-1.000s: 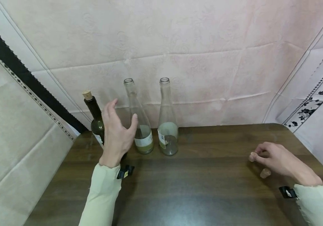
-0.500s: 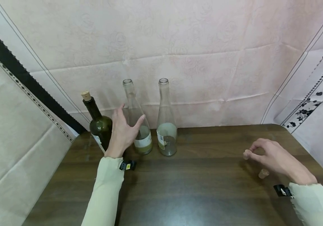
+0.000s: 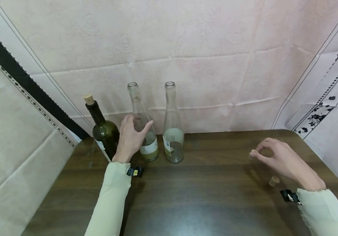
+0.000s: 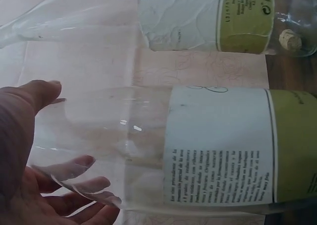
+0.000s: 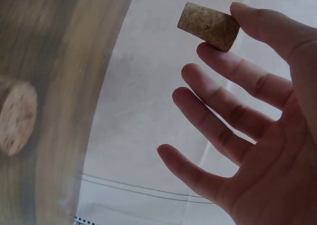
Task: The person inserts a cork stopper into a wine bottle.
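My left hand (image 3: 132,136) is at the nearer clear glass bottle (image 3: 149,147), thumb spread from the fingers. In the left wrist view the fingers (image 4: 79,185) reach behind this bottle's shoulder, seen partly through the glass, and the thumb lies near its other side. A cork (image 5: 208,27) is pinched between thumb and index fingertip of my right hand (image 3: 284,160), the other fingers spread. It is held above the right part of the table. Below this hand another cork (image 3: 274,181) lies on the wood.
A dark green wine bottle (image 3: 105,132) with a cork (image 3: 89,99) in its neck stands at the left. Right of the handled bottle stands a second clear bottle (image 3: 174,137), a small cork piece (image 4: 290,40) showing at its base. Pale cloth (image 3: 204,65) hangs behind the table (image 3: 186,193).
My left hand has moved right, from beside the green bottle to around the nearer clear bottle. The right hand has drifted left and slightly up with its cork.
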Available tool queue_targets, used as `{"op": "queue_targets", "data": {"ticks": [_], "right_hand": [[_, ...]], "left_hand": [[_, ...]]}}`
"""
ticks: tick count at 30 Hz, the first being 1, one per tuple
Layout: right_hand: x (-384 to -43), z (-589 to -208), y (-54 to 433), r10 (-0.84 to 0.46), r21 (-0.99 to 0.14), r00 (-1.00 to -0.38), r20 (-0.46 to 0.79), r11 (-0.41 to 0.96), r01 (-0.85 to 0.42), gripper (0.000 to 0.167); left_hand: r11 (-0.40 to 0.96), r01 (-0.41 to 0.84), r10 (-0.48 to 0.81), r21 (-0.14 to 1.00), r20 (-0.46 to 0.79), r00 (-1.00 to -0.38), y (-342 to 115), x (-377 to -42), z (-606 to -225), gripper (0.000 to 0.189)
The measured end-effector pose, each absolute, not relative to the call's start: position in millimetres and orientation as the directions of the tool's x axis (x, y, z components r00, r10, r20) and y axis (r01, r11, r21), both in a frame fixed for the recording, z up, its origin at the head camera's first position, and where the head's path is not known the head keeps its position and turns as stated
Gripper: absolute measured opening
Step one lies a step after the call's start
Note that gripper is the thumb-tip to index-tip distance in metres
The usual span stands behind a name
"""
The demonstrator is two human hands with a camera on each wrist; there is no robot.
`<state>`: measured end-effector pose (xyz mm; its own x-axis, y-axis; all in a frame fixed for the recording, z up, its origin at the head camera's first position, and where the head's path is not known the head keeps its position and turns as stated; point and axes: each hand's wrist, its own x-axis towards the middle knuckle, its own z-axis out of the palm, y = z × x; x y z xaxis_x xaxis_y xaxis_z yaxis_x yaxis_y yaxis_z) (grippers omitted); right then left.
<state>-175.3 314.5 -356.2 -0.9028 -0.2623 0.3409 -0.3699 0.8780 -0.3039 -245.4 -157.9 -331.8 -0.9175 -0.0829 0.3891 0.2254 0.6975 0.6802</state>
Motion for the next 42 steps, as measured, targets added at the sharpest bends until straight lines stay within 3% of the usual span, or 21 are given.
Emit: {"op": "queue_targets", "data": {"ticks": [14,26,35,42], "right_hand": [[-168,-339,294,-0.249,-0.315,-0.883,0.398,0.867,-0.386,0.018],[-158,-321,278,-0.297,-0.257,-0.803,0.517,0.840,-0.477,0.006],[-156,-312,263,-0.286,-0.276,-0.779,0.559,0.821,-0.500,0.012],[-159,-304,252,-0.302,-0.274,-0.748,0.591,0.798,-0.538,0.013]], "left_hand": [[0.700,0.211,-0.083,0.682,0.372,-0.925,-160,-234,-329,0.074],[0.700,0.231,-0.054,0.676,0.372,-0.927,-165,-223,-330,0.062],[0.703,0.210,-0.061,0.679,0.351,-0.934,-160,-219,-330,0.064],[0.679,0.257,-0.032,0.687,0.377,-0.925,-160,-215,-328,0.049]]}}
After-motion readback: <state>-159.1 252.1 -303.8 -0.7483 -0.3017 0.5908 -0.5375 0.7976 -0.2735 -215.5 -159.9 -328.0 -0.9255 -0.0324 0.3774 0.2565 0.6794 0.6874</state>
